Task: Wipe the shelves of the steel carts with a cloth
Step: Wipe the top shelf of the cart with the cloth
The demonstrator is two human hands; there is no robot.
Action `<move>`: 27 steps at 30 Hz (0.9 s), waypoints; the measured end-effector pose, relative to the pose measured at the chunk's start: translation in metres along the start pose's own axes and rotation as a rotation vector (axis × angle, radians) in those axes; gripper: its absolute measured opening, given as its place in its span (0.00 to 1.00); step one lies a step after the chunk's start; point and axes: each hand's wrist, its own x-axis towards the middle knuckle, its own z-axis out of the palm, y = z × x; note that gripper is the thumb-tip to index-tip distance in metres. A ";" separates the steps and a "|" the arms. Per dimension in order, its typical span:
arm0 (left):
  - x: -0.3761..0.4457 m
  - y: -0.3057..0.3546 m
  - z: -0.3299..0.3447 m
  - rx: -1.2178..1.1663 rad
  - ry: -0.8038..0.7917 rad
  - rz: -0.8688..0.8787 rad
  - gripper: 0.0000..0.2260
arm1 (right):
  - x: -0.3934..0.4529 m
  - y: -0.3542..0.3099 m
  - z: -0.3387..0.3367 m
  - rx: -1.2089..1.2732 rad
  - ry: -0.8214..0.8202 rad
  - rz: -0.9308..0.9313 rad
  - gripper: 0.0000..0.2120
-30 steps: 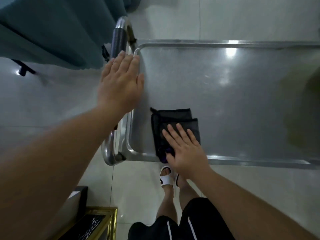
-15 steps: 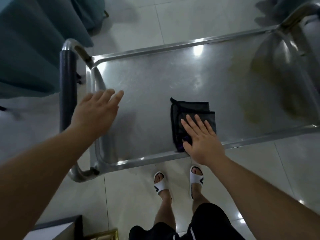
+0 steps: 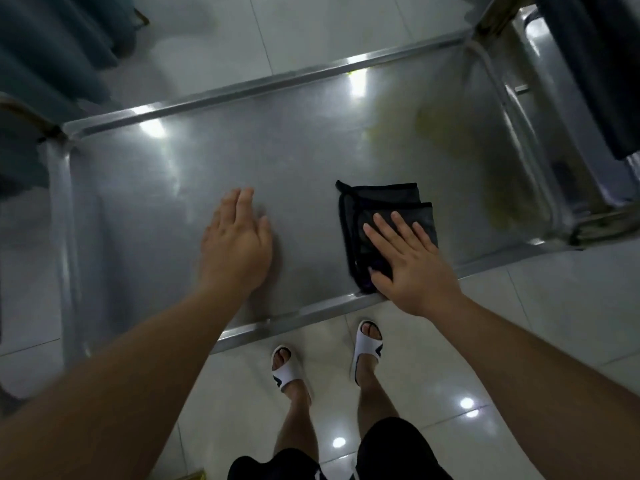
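Both hands sit over the top shelf [image 3: 242,157] of the steel cart. Right hand [image 3: 412,268] lies flat, fingers straight and slightly spread, pressing the folded dark cloth [image 3: 384,206] down near the shelf's near rail [image 3: 311,315], toward 5 o'clock of the shelf's middle. Left hand [image 3: 237,244] is open with fingers together and holds nothing; whether the palm touches the steel or hovers just above it is hard to tell, since that hand is blurred.

From the left hand, the cloth lies at 3 o'clock, near but apart. Its long axis runs roughly 12 to 6, across the shelf's length. The right hand is plainly the nearer, already on it. A yellowish smear [image 3: 450,140] lies from about 12 to 2 o'clock of the cloth, toward the far right corner, so the next stroke likely pushes that way.
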 end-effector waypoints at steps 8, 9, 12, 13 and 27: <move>0.025 0.046 0.047 0.058 0.054 -0.128 0.28 | -0.015 0.113 -0.022 -0.021 -0.003 0.083 0.35; 0.024 0.045 0.050 0.071 0.056 -0.160 0.28 | -0.017 0.128 -0.025 -0.018 -0.002 0.100 0.36; 0.020 0.039 0.056 0.097 0.059 -0.192 0.29 | -0.019 0.169 -0.034 -0.008 0.002 0.159 0.35; 0.019 0.039 0.058 0.103 0.070 -0.185 0.29 | -0.020 0.182 -0.037 -0.007 0.000 0.187 0.36; 0.024 0.036 0.072 0.118 0.128 -0.178 0.32 | 0.047 0.044 -0.022 0.094 0.116 0.426 0.40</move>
